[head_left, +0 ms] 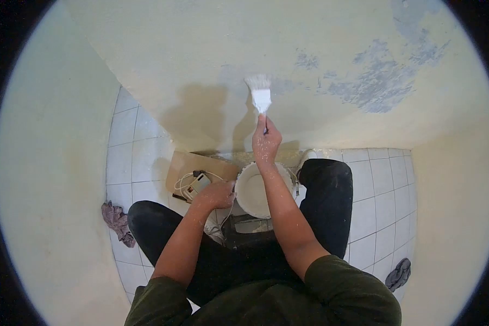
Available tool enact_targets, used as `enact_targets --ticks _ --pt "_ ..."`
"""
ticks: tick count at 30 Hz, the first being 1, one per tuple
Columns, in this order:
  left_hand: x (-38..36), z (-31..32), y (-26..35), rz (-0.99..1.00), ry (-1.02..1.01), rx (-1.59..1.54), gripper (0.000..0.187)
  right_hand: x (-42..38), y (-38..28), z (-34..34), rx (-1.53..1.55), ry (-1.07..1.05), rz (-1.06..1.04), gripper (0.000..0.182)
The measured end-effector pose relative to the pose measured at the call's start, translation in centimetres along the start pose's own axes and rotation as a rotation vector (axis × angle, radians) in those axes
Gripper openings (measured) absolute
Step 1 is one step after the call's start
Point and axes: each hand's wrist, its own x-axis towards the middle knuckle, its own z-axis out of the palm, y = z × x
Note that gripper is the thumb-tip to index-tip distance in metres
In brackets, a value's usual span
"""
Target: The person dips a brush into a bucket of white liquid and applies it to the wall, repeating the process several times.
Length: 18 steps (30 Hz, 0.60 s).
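Pale walls (pixel 163 49) meet a white tiled floor (pixel 375 190), with grey patches (pixel 377 81) on the right part of the far one. My right hand (pixel 266 142) is closed around the handle of a white brush (pixel 262 100); the brush extends from my fingers toward the far side, its bristles up at the wall, left of the largest patch. Below that forearm sits a white bucket (pixel 250 187), between my knees. My left hand (pixel 220 194) is curled at the bucket's left rim, though I cannot tell whether it grips it. Just left lies brown cardboard (pixel 182 165) with a corded device (pixel 201 184) over it. Rags lie far left (pixel 117 221) and near right (pixel 399 275).
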Motion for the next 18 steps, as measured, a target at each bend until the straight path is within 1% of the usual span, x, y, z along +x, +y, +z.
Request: enact_targets --ticks 2,4,5,8,9,10,11,13,14,16,18 --pt "-0.4 -0.9 0.8 0.017 0.021 -0.009 0.037 -1.5 3.4 0.4 -0.006 -0.006 0.053 0.033" --pt "0.0 -1.3 0.7 0.009 -0.062 0.020 0.051 -3.2 7.6 0.9 -0.020 0.003 0.105 0.034" --pt "0.2 -1.4 0.7 0.007 -0.104 0.035 0.058 -3.8 10.0 1.0 -0.091 -0.038 0.150 0.035" --pt "0.5 -1.1 0.7 0.016 -0.108 0.035 0.057 -5.5 17.3 0.5 -0.327 -0.142 0.278 0.039" --pt "0.4 -0.9 0.6 0.035 -0.055 0.011 0.051 -6.0 19.3 0.3 -0.418 -0.162 0.315 0.041" --pt "0.3 -0.6 0.6 0.054 -0.002 -0.012 0.045 -6.1 19.5 0.0 -0.509 -0.182 0.353 0.043" --pt "0.3 -0.4 0.4 0.073 0.051 -0.034 0.039 -5.9 19.8 -0.2 -0.489 -0.178 0.386 0.042" --pt "0.5 -0.5 0.2 0.077 0.053 -0.030 0.040 -5.0 17.1 -0.8 -0.452 -0.171 0.450 0.042" --pt "0.6 -0.4 0.2 0.080 0.055 -0.030 0.041 -4.2 15.3 -0.9 -0.443 -0.153 0.439 0.042" --pt "1.3 -0.2 -0.4 0.085 0.010 -0.002 0.048 -1.7 10.8 -0.9 -0.426 -0.116 0.411 0.041" --pt "1.4 -0.1 -0.4 0.086 -0.006 0.004 0.052 0.2 7.7 -0.9 -0.280 -0.031 0.437 0.041"
